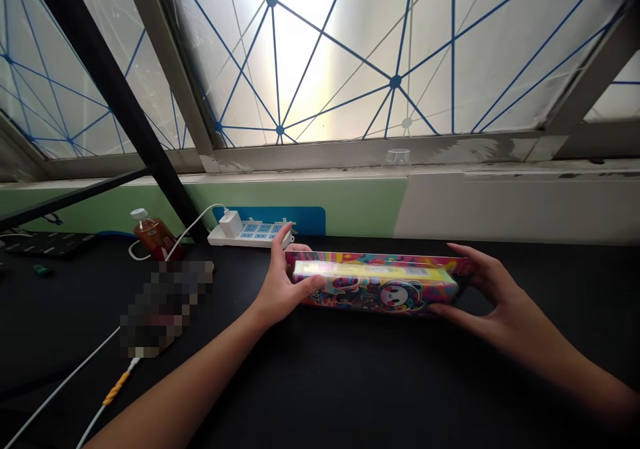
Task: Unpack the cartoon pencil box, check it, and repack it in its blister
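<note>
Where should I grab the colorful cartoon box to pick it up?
Grab the cartoon-printed box by its two short ends, coming in from the left and right sides, as the left hand and right hand do. It is long and low, so the ends are the easiest to span.

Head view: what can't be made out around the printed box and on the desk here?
In the head view:
- Pixelated patch on the desk: blurred, so what lies beneath can't be identified.
- Lettering on the printed box's yellow strip: too small to read.
- Part of the box's left end: covered by the left hand.
- White cable: cut off by the bottom edge.
</note>
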Available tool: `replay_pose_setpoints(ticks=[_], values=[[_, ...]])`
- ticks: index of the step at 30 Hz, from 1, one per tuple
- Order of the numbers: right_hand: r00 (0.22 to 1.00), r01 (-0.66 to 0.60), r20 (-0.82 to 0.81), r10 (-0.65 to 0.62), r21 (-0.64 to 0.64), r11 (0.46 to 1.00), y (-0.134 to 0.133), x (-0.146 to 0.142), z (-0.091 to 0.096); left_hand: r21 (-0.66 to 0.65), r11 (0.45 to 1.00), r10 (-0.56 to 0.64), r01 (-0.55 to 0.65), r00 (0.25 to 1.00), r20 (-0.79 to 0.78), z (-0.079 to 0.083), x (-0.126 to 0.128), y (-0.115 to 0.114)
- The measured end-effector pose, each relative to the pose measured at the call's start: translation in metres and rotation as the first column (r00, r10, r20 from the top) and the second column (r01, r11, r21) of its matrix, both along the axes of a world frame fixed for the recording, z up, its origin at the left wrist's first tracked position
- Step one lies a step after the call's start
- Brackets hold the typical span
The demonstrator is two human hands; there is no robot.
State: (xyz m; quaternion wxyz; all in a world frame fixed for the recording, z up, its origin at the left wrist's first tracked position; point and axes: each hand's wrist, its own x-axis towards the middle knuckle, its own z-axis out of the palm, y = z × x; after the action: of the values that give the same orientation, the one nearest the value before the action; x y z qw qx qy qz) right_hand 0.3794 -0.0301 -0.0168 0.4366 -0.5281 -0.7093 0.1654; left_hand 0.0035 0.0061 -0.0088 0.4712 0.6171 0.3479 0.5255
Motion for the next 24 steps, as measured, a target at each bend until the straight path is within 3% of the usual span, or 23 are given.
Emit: replay_pose_setpoints(ticks=[5, 9, 16, 20, 24], values=[[0.999, -0.033, 0.004, 0.033, 0.021, 0.999, -0.001, -0.002, -0.002, -0.060, 0.998, -0.012, 0.020, 0.991, 0.132, 0.001, 0.001, 0.001], [0.999, -0.031, -0.007, 0.032, 0.100, 0.994, -0.003, -0.006, 0.001, -0.078, 0.997, -0.020, 0.028, 0.995, 0.102, 0.002, 0.000, 0.002], [0.967, -0.165, 0.216, 0.132, 0.144, 0.976, -0.010, -0.009, 0.022, -0.032, 0.984, -0.177, 0.174, 0.968, -0.175, 0.010, -0.015, 0.014], [0.922, -0.253, 0.328, 0.207, 0.105, 0.962, -0.009, 0.002, 0.030, -0.111, 0.945, -0.326, 0.307, 0.887, -0.328, 0.019, -0.025, 0.019], [0.896, -0.318, 0.379, 0.232, 0.181, 0.931, -0.004, 0.018, 0.025, -0.162, 0.918, -0.394, 0.361, 0.791, -0.468, 0.030, -0.031, 0.018]])
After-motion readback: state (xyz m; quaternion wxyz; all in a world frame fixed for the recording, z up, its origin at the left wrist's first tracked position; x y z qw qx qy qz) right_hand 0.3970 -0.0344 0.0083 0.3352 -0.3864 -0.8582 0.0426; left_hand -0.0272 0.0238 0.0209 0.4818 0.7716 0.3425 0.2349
